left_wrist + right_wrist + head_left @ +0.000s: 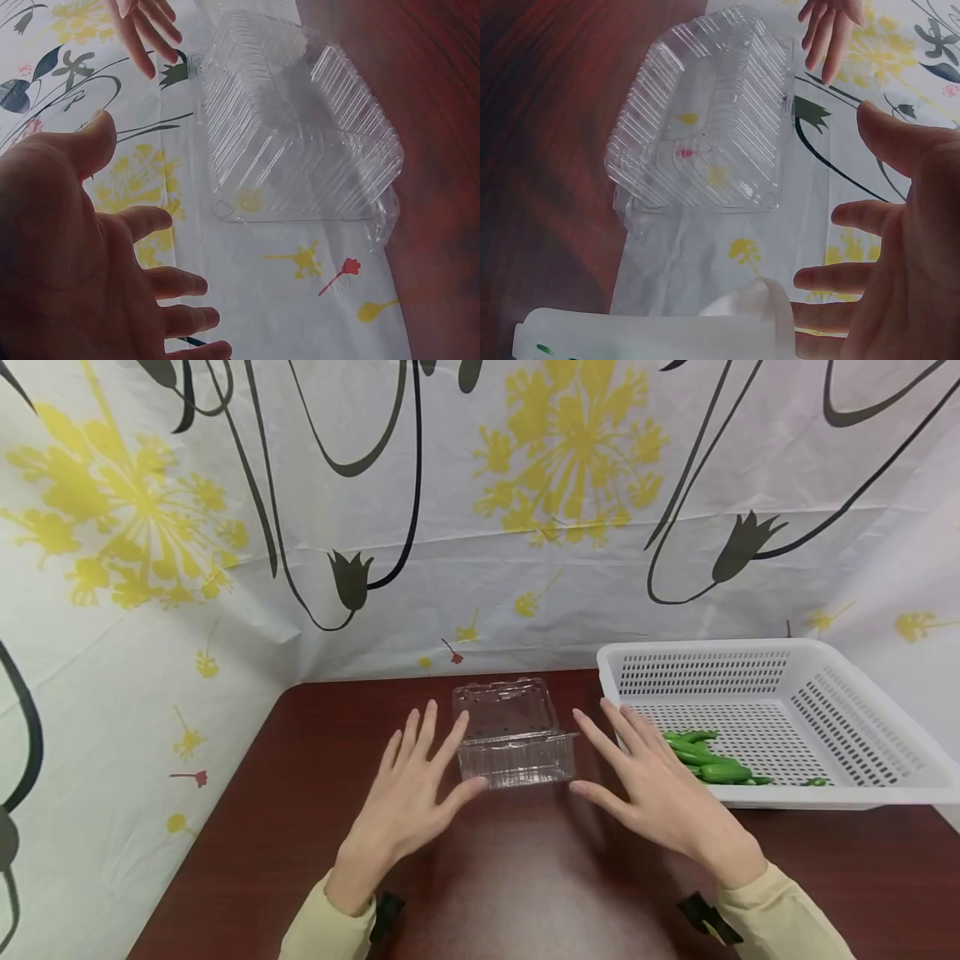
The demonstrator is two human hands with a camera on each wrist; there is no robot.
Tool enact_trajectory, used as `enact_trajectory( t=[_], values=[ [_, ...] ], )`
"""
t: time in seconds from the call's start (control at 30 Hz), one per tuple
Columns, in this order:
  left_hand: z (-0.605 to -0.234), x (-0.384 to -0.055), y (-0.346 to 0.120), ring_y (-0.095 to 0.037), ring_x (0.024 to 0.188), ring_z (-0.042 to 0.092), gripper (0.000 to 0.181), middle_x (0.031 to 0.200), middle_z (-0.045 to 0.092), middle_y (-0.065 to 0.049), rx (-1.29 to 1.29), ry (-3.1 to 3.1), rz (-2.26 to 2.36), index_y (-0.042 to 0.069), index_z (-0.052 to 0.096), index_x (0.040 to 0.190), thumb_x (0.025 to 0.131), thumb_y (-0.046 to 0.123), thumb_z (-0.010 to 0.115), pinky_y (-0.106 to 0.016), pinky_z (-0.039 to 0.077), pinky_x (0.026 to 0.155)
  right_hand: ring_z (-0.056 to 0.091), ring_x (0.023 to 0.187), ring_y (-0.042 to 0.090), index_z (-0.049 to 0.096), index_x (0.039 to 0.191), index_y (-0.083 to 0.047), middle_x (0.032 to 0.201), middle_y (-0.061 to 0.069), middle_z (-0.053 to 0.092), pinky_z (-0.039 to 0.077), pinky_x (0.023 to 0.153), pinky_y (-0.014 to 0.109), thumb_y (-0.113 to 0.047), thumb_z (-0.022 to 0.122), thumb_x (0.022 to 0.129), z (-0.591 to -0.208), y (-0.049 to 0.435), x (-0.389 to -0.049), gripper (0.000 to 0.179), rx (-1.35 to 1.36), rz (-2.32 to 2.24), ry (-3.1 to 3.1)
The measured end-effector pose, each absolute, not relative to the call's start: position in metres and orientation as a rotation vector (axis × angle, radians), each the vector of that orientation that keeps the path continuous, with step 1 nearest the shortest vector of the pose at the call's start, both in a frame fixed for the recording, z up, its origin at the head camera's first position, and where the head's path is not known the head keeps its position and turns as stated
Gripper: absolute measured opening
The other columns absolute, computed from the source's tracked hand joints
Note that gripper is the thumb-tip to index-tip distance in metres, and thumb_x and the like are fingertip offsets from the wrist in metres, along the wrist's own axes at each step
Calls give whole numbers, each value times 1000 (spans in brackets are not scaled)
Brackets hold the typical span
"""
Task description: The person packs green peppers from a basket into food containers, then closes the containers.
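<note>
Left hand (407, 802) and right hand (663, 792) we find empty, fingers spread; on the table (487, 877) between them stands the clear container (517, 762), lid back, centred, we judge, for either's reach; at right, the basket (862, 795) corrals green peppers (723, 772), likely against rolling.

Dark red table (510, 877) | open clear container (517, 762) | white perforated basket (840, 795), right side

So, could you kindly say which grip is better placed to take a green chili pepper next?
Probably the right grip: empty, it hovers by the white basket holding the green chili peppers; the left grip is farther, left of the clear plastic clamshell.
</note>
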State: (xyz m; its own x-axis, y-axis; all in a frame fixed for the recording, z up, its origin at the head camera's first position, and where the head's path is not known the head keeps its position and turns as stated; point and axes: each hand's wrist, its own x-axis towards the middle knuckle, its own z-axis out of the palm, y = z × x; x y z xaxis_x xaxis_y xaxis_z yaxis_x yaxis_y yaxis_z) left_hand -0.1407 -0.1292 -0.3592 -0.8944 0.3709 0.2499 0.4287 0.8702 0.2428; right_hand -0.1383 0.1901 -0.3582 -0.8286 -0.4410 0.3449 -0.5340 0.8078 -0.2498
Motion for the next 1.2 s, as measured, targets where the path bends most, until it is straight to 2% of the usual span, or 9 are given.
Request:
enact_trajectory(
  t=[0.33,0.6,0.87,1.2],
  values=[
    [-363,-144,-126,-33,154,6,79,169,4,-9,-636,-2860,-457,34,11,163,99,69,39,-54,13,120,24,147,48,22,163,-23,165,19,20,10,121,49,-50,61,98,-364,187,-142,80,784,494,-2692],
    [-369,-145,-123,-32,154,8,78,169,6,-7,-647,-2871,-461,34,11,163,99,70,37,-54,14,120,27,146,45,25,162,-21,164,20,22,20,117,55,-47,64,97,-370,184,-146,80,825,507,-2649],
    [-371,-146,-120,-33,154,12,77,168,12,-8,-657,-2884,-459,34,12,163,99,70,35,-53,15,120,33,143,45,25,162,-22,162,21,25,24,114,58,-47,63,98,-377,180,-147,79,846,503,-2649],
    [-374,-147,-117,-35,153,17,74,168,17,-9,-676,-2890,-450,34,16,163,100,68,34,-54,20,118,32,145,41,28,161,-19,161,22,28,25,114,59,-46,64,98,-383,176,-148,78,873,506,-2643]
  ],
)
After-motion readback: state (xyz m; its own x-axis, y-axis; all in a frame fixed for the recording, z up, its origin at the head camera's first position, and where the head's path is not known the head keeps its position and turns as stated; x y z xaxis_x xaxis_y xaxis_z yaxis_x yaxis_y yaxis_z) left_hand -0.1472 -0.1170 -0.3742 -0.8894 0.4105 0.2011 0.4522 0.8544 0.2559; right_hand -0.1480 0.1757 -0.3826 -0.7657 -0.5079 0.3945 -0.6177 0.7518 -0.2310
